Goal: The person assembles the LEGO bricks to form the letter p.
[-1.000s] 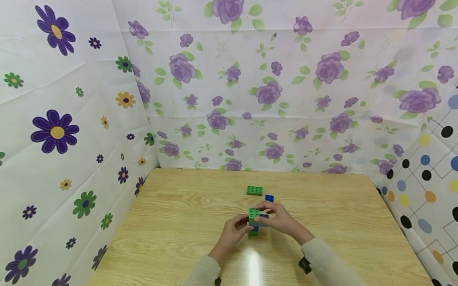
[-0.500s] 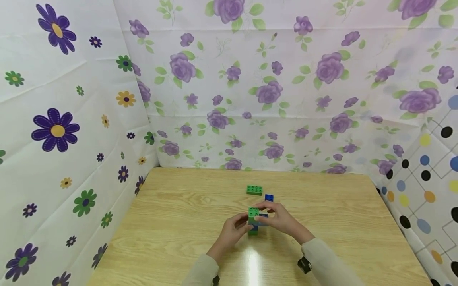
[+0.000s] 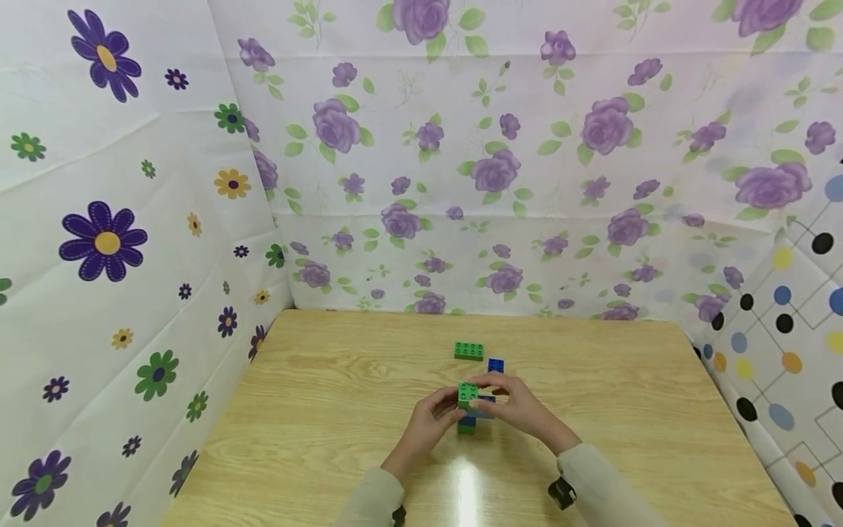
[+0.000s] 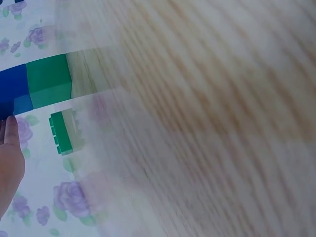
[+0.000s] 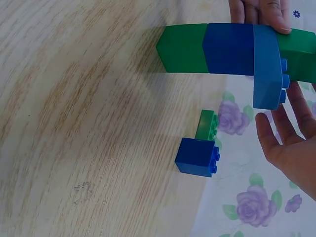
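A tower of toy building bricks stands upright on the table between the two hands. From the bottom it has a green brick [image 5: 182, 49], a dark blue brick [image 5: 229, 49], a lighter blue brick [image 5: 266, 74] jutting out to the right, and a green brick [image 3: 467, 393] on top. From the left, my left hand [image 3: 424, 430] holds the tower, thumb in front and fingers partly hidden behind it. On the other side my right hand [image 3: 522, 408] pinches the top green brick between thumb and fingers.
Behind the tower, a flat green brick [image 3: 469, 351] and a blue brick [image 3: 496, 364] lie on the wooden table [image 3: 329, 380]. Flowered cloth [image 3: 461, 219] hangs along the table's back edge, with further patterned cloth at both sides.
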`<state>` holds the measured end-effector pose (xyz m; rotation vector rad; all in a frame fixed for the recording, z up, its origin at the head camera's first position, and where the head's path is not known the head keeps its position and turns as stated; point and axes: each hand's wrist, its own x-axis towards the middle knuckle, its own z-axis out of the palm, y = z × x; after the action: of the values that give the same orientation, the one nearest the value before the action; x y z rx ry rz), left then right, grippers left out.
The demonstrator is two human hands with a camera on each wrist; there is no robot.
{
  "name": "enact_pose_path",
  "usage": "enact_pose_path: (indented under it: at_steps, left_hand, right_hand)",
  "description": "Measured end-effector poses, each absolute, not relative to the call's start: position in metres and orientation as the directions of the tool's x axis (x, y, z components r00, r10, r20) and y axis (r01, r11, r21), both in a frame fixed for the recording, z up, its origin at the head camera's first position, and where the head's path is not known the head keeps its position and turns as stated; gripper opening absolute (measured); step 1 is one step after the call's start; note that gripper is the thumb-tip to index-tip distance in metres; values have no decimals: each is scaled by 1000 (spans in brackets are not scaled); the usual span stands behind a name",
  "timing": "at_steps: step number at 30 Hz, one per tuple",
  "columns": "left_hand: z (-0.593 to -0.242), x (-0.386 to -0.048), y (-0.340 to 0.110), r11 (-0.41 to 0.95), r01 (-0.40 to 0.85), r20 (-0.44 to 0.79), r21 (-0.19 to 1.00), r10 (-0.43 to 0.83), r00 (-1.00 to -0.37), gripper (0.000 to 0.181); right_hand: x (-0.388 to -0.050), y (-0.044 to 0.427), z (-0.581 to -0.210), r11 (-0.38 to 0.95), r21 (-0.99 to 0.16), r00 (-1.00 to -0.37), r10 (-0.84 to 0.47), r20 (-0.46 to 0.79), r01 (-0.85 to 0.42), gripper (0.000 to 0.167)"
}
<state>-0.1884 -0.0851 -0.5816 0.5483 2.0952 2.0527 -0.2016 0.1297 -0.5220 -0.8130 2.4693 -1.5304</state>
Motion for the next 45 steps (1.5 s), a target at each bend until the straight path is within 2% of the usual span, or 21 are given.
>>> enact_pose_path:
  at_steps: [9,16,26,39,45]
  left_hand:
    - [-582,-187,-83,36,176,154,984,337,-929,39]
    - [-579,-186,-81,49,133,111,990,314,-943,38]
    - [-550,-174,-80,37,114,96,993,312,-945,36]
    - [-550,-174,-80,39,86,70,996,300,-951,37]
    - [-549,-173,-80,44,83,66,996,299,-952,37]
  right_hand:
    - [-214,138,-533,273,-887,-842,-502,198,-371,32]
    - [-227,147,-535,291,-909,-904,-392,171,-298,25]
    - [-249,152,-542,305,-923,-935,-331,128,-235,34]
    - [-269,159,-566,335,-932,-960,-275,46,-140,49]
    - [-272,160,-577,339,-936,-968,-250,4,-92,49]
